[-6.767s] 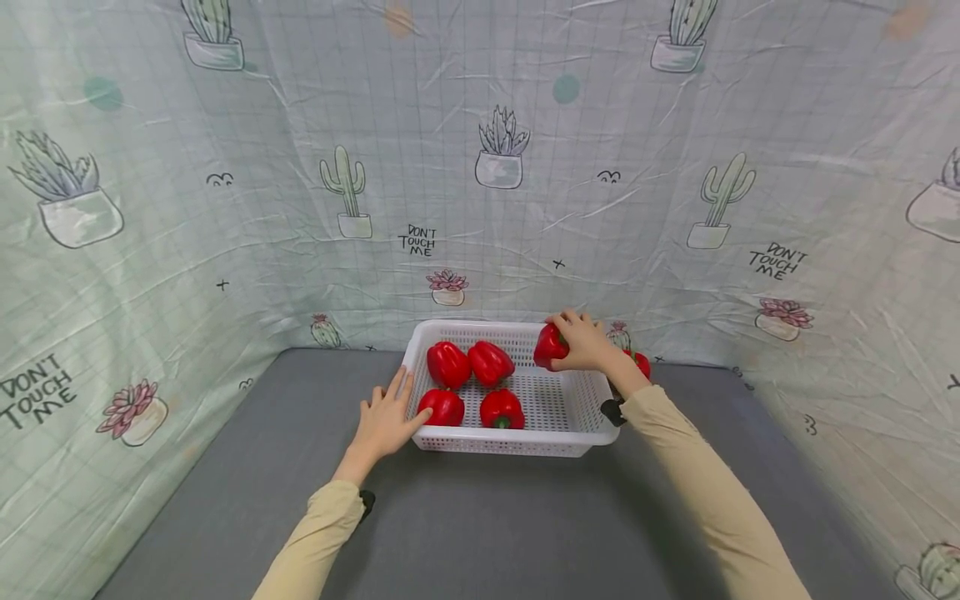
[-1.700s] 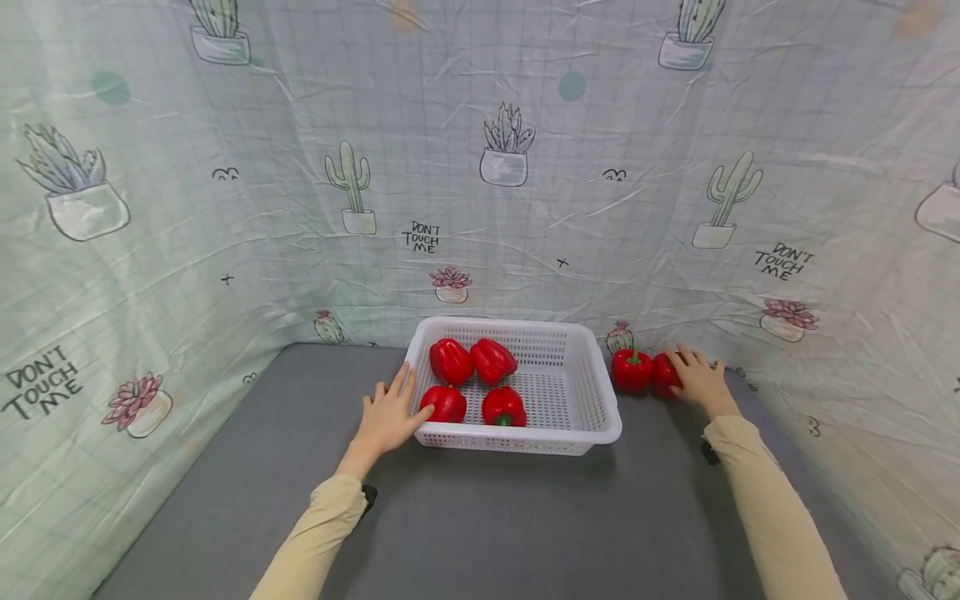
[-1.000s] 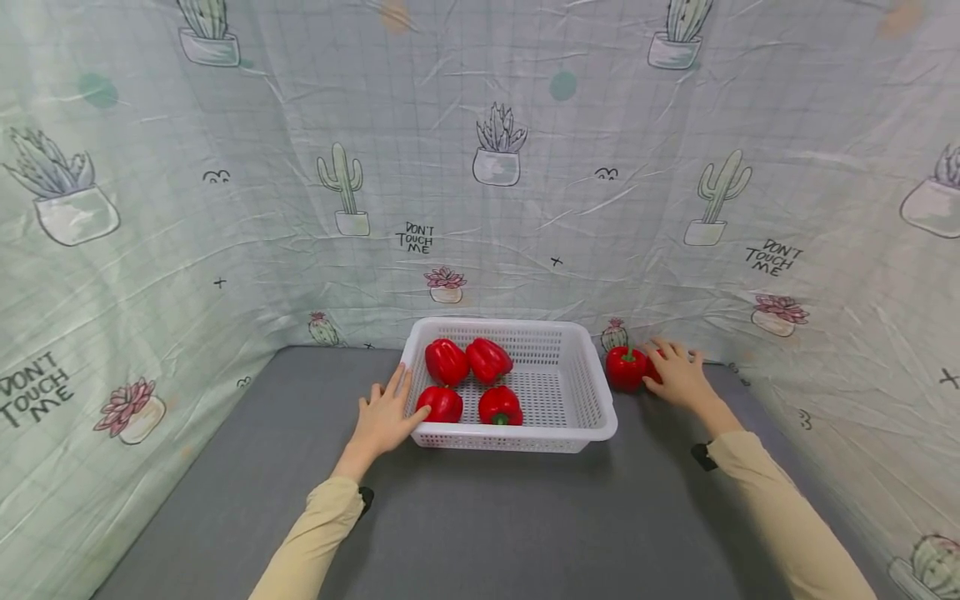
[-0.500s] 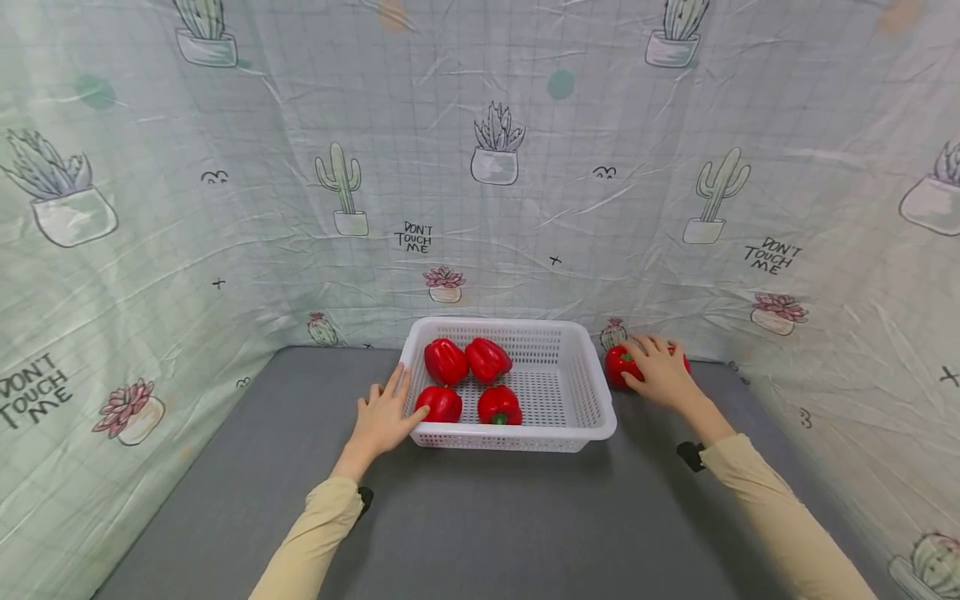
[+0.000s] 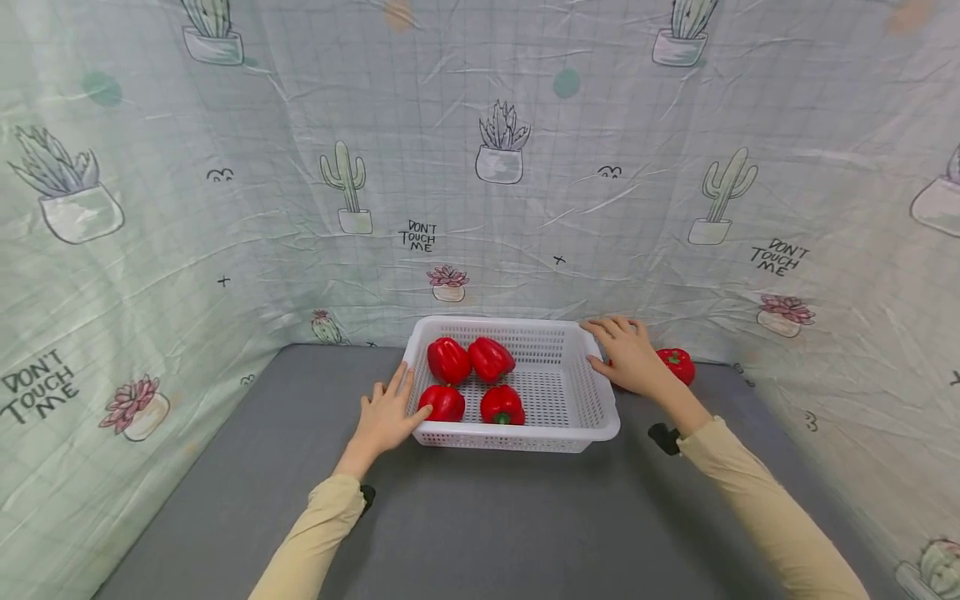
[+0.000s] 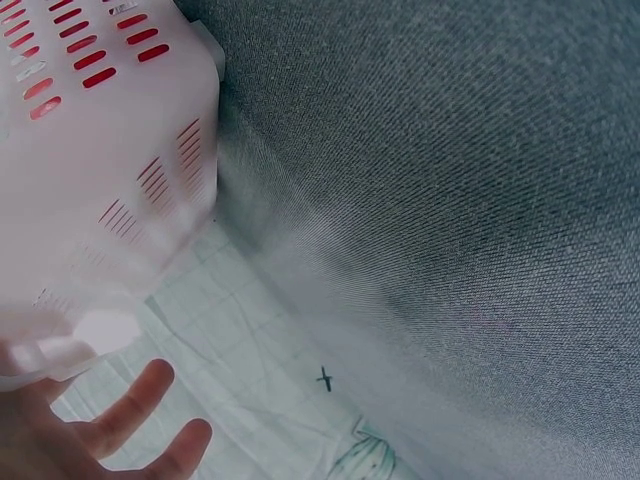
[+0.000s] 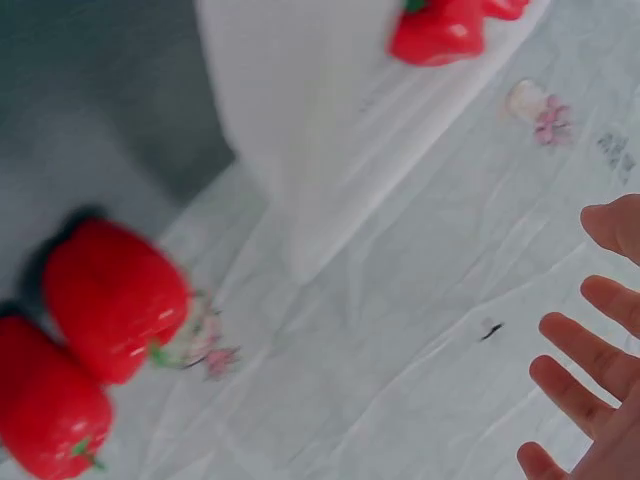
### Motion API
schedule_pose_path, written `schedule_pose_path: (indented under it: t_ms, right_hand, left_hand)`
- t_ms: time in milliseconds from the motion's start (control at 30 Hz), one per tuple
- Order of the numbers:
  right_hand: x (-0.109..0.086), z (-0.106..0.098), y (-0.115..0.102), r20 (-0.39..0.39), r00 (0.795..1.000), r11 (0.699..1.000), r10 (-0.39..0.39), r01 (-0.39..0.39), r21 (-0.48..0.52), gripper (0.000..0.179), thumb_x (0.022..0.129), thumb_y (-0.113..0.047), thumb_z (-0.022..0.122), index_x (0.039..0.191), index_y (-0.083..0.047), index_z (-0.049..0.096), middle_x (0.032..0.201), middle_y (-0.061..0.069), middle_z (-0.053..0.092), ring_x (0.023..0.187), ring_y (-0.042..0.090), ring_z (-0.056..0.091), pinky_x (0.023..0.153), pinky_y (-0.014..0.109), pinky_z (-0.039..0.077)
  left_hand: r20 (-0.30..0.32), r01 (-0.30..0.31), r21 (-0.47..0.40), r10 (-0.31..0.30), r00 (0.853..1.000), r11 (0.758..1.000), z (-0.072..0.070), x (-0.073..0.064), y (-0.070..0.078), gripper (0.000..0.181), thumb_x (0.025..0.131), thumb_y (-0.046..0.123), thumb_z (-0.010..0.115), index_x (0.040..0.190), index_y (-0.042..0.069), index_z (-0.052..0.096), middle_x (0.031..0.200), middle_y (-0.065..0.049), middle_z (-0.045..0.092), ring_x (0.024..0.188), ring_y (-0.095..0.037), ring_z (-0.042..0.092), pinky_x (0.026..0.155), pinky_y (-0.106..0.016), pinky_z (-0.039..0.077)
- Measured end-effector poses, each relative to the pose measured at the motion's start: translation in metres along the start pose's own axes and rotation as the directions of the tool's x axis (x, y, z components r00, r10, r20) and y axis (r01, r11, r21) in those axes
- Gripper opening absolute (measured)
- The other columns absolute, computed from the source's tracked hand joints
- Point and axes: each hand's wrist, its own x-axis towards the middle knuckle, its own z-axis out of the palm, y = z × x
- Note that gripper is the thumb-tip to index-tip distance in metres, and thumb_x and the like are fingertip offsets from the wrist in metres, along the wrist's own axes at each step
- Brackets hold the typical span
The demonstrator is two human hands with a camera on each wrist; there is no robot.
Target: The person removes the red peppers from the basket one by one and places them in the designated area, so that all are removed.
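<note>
A white perforated plastic basket (image 5: pixel 517 432) holds several red bell peppers, among them a front-left pepper (image 5: pixel 442 403) and a pepper with its green stem toward the front (image 5: pixel 502 405). My left hand (image 5: pixel 384 421) rests on the basket's left rim, fingers fairly straight and spread. My right hand (image 5: pixel 630 357) hovers by the basket's back right corner, its fingers spread and holding nothing. Outside the basket on the right, two more bell peppers sit side by side; the right one (image 5: pixel 677 365) shows, the other is mostly hidden by the right hand. Both appear in the right wrist view, the nearer pepper (image 7: pixel 115 300) upright.
The basket stands on a dark grey tabletop (image 5: pixel 495 517) near its back edge. A pale cloth (image 5: pixel 555 192) printed with cacti hangs behind and along both sides. The right half of the basket floor (image 5: pixel 543 396) shows bare lattice.
Earlier the right hand took a pepper from the basket and set it down on the right beside another. It has since let go and moved left to the basket's right rim. Left hand unmoved.
</note>
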Motion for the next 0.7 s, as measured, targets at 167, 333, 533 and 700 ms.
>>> schedule_pose_path:
  t_ms: [167, 333, 533, 700]
  right_hand:
    - [0.021, 0.002, -0.016, 0.002, 0.999, 0.999, -0.048, 0.048, 0.003, 0.052, 0.081, -0.025, 0.063, 0.127, -0.008, 0.047, 0.122, 0.013, 0.052, 0.110, 0.030, 0.043, 0.091, 0.055, 0.027]
    - [0.039, 0.007, -0.026, 0.017, 0.997, 0.997, -0.071, 0.071, 0.025, 0.050, 0.082, -0.026, 0.062, 0.127, -0.010, 0.047, 0.122, 0.010, 0.053, 0.112, 0.029, 0.042, 0.093, 0.054, 0.026]
    - [0.059, 0.022, -0.034, 0.042, 0.998, 0.998, -0.056, 0.054, 0.044, 0.048, 0.084, -0.028, 0.059, 0.127, -0.011, 0.048, 0.121, 0.010, 0.055, 0.112, 0.030, 0.043, 0.093, 0.055, 0.027]
    - [0.072, 0.041, -0.040, 0.049, 0.999, 0.999, -0.019, 0.016, 0.052, 0.044, 0.085, -0.031, 0.058, 0.124, -0.013, 0.051, 0.118, 0.009, 0.057, 0.110, 0.028, 0.044, 0.093, 0.055, 0.029]
  left_hand:
    - [0.002, 0.003, -0.003, -0.003, 1.000, 1.000, -0.001, -0.001, 0.002, 0.074, 0.083, 0.050, 0.046, 0.140, 0.006, 0.028, 0.148, -0.012, 0.020, 0.111, -0.039, 0.038, 0.083, -0.063, 0.032]
    - [-0.010, -0.004, -0.013, 0.004, 1.000, 1.000, -0.002, -0.001, 0.003, 0.074, 0.083, 0.049, 0.047, 0.139, 0.005, 0.030, 0.148, -0.013, 0.022, 0.110, -0.040, 0.038, 0.083, -0.063, 0.032]
    - [-0.006, -0.006, -0.005, 0.006, 1.000, 1.000, -0.001, -0.001, 0.003, 0.074, 0.083, 0.049, 0.047, 0.139, 0.005, 0.029, 0.148, -0.012, 0.021, 0.110, -0.040, 0.038, 0.083, -0.063, 0.032]
    - [-0.015, -0.009, -0.011, 0.009, 1.000, 1.000, -0.002, -0.002, 0.003, 0.073, 0.083, 0.049, 0.047, 0.139, 0.006, 0.030, 0.148, -0.012, 0.023, 0.109, -0.039, 0.039, 0.082, -0.063, 0.033]
